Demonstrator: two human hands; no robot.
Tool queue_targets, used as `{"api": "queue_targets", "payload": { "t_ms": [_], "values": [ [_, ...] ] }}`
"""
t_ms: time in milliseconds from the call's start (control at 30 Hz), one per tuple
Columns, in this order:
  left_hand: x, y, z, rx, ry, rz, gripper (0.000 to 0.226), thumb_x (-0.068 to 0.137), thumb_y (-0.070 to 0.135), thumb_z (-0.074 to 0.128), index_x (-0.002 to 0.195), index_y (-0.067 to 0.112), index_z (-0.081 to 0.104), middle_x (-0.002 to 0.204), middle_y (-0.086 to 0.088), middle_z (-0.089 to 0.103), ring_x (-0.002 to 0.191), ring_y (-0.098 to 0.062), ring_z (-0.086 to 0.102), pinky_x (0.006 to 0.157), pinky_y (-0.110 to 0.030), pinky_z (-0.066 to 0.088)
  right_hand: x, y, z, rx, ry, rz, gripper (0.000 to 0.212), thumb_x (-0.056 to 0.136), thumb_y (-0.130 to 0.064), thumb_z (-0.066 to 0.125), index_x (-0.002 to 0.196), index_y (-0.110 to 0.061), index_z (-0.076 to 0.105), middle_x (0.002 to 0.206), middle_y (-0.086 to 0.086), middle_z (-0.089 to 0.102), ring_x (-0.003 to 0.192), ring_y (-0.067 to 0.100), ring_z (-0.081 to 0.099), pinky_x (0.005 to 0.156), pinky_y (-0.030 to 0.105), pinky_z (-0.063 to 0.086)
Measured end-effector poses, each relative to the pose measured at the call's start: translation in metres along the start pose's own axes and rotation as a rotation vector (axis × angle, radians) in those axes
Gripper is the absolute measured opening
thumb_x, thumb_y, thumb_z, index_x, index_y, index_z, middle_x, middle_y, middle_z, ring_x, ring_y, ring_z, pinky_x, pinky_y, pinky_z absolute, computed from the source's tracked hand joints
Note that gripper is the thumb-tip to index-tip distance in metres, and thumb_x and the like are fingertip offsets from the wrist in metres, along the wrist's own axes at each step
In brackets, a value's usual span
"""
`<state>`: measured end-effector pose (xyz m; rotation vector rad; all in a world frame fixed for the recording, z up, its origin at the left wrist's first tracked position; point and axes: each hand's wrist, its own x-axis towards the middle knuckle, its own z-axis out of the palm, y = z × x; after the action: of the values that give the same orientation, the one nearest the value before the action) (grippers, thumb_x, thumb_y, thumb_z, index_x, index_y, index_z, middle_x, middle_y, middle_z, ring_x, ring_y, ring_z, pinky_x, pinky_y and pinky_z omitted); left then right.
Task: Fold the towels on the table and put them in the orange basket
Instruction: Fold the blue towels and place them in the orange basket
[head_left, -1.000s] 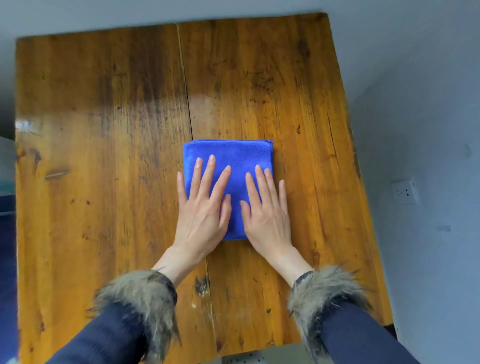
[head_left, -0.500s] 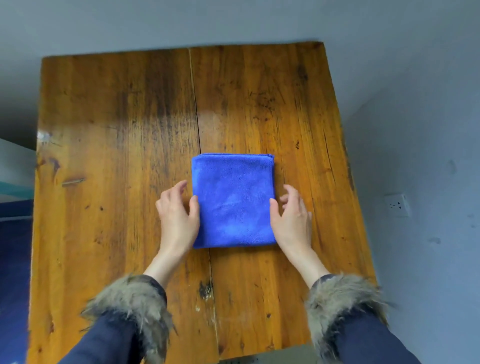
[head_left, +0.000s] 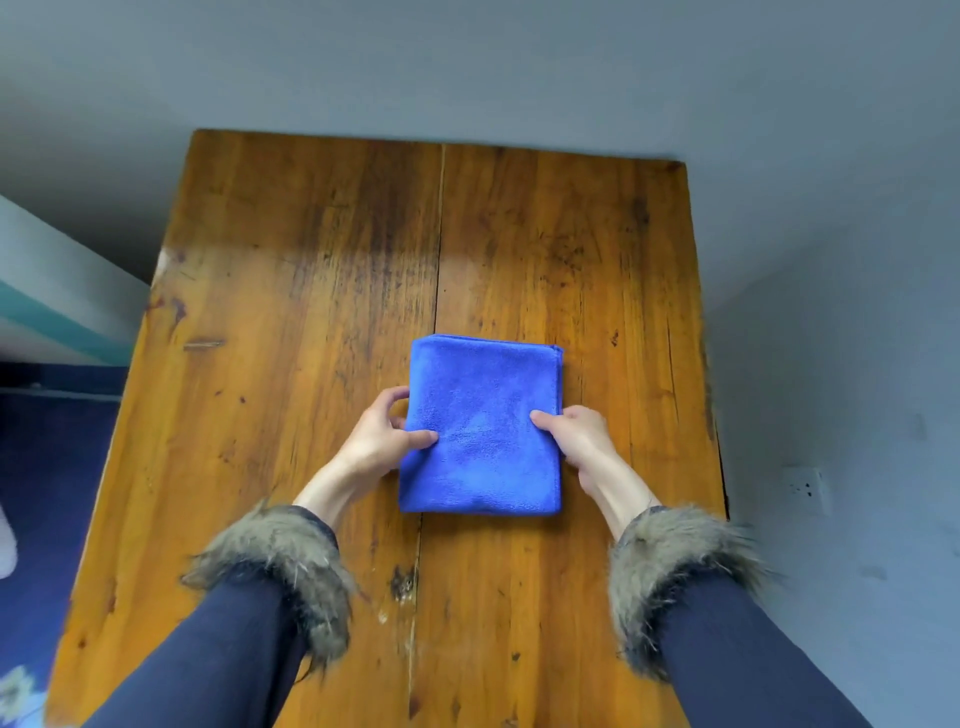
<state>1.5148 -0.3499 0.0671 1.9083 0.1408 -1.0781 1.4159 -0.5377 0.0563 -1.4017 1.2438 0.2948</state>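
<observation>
Though the orange basket lay nowhere in view, the grip suggested a carry was being readied. Nearest: two dark sleeves with fur cuffs (head_left: 280, 566), reaching forward over the wooden table (head_left: 291, 291). Beyond them, the left hand (head_left: 382, 436) pinched the left edge of the folded blue towel (head_left: 483, 415), thumb on top, fingers curled at or under the edge. The right hand (head_left: 574, 434) pinched the right edge likewise, thumb on the cloth, fingers hidden beneath. Symmetric side grips probably served to keep the layers stacked when lifted. The towel sat as a neat rectangle near the table's middle, astride the seam between planks (head_left: 439, 249); whether it was clear of the wood, could not tell. Folding looked finished. Farther off: bare tabletop, then a grey wall (head_left: 467, 62); a wall socket (head_left: 805, 488) to the right.
</observation>
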Motion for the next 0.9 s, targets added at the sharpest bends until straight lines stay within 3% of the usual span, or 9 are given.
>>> {"api": "queue_targets", "payload": {
  "t_ms": [67, 200, 267, 433, 533, 633, 767, 900],
  "values": [
    [-0.008, -0.003, -0.005, -0.08, -0.064, -0.029, 0.054, 0.083, 0.0, 0.063, 0.123, 0.028, 0.041, 0.077, -0.003, 0.052, 0.073, -0.012, 0.059, 0.052, -0.026, 0.049, -0.007, 0.0, 0.001, 0.009, -0.008, -0.033, 0.019, 0.085, -0.021, 0.064, 0.099, -0.01, 0.057, 0.104, 0.009, 0.067, 0.079, 0.018, 0.062, 0.06, 0.026, 0.046],
    [-0.031, -0.015, -0.021, -0.173, -0.104, -0.061, 0.054, 0.084, -0.002, 0.059, 0.126, 0.027, 0.043, 0.082, -0.005, 0.054, 0.08, -0.015, 0.061, 0.058, -0.032, 0.052, -0.033, -0.007, 0.002, -0.053, -0.127, -0.05, 0.02, 0.089, -0.017, 0.055, 0.11, -0.016, 0.055, 0.108, 0.005, 0.065, 0.091, 0.019, 0.061, 0.073, 0.031, 0.049],
    [-0.044, -0.021, -0.028, -0.191, -0.112, -0.061, 0.054, 0.085, -0.002, 0.058, 0.127, 0.027, 0.044, 0.082, -0.005, 0.055, 0.08, -0.014, 0.061, 0.059, -0.032, 0.053, -0.046, -0.011, 0.003, -0.081, -0.209, -0.05, 0.019, 0.09, -0.014, 0.054, 0.109, -0.017, 0.054, 0.101, 0.004, 0.064, 0.086, 0.018, 0.059, 0.07, 0.03, 0.048],
    [-0.104, -0.047, -0.074, -0.294, -0.053, -0.051, 0.056, 0.083, 0.002, 0.063, 0.125, 0.034, 0.044, 0.093, -0.008, 0.057, 0.092, -0.018, 0.062, 0.083, -0.045, 0.053, -0.097, -0.031, 0.032, -0.197, -0.333, -0.149, 0.012, 0.09, -0.013, 0.056, 0.1, -0.018, 0.055, 0.091, -0.001, 0.058, 0.079, 0.014, 0.052, 0.063, 0.028, 0.048],
    [-0.145, -0.067, -0.113, -0.384, 0.027, -0.02, 0.059, 0.081, 0.005, 0.066, 0.124, 0.037, 0.043, 0.108, -0.014, 0.058, 0.103, -0.022, 0.06, 0.087, -0.045, 0.051, -0.13, -0.045, 0.068, -0.257, -0.402, -0.238, 0.01, 0.09, -0.014, 0.057, 0.099, -0.018, 0.055, 0.091, -0.002, 0.056, 0.076, 0.013, 0.051, 0.06, 0.025, 0.05],
    [-0.19, -0.089, -0.153, -0.479, 0.135, 0.028, 0.057, 0.08, 0.004, 0.066, 0.119, 0.039, 0.043, 0.11, -0.012, 0.06, 0.099, -0.019, 0.062, 0.084, -0.042, 0.052, -0.169, -0.058, 0.116, -0.325, -0.478, -0.344, 0.007, 0.09, -0.012, 0.055, 0.095, -0.016, 0.054, 0.09, 0.0, 0.056, 0.075, 0.013, 0.052, 0.059, 0.027, 0.05],
    [-0.257, -0.128, -0.208, -0.599, 0.294, 0.084, 0.065, 0.065, 0.011, 0.068, 0.118, 0.038, 0.043, 0.097, -0.007, 0.059, 0.084, -0.015, 0.063, 0.072, -0.035, 0.054, -0.229, -0.064, 0.19, -0.418, -0.574, -0.446, 0.011, 0.09, -0.009, 0.054, 0.086, -0.019, 0.053, 0.088, 0.004, 0.056, 0.067, 0.011, 0.055, 0.054, 0.025, 0.05],
    [-0.321, -0.191, -0.256, -0.689, 0.429, 0.111, 0.056, 0.084, -0.003, 0.059, 0.118, 0.037, 0.04, 0.097, -0.009, 0.057, 0.081, -0.016, 0.059, 0.064, -0.031, 0.053, -0.294, -0.046, 0.271, -0.52, -0.664, -0.489, 0.011, 0.09, -0.011, 0.051, 0.087, -0.022, 0.053, 0.085, 0.002, 0.057, 0.068, 0.011, 0.055, 0.06, 0.027, 0.049]
  ]
}}
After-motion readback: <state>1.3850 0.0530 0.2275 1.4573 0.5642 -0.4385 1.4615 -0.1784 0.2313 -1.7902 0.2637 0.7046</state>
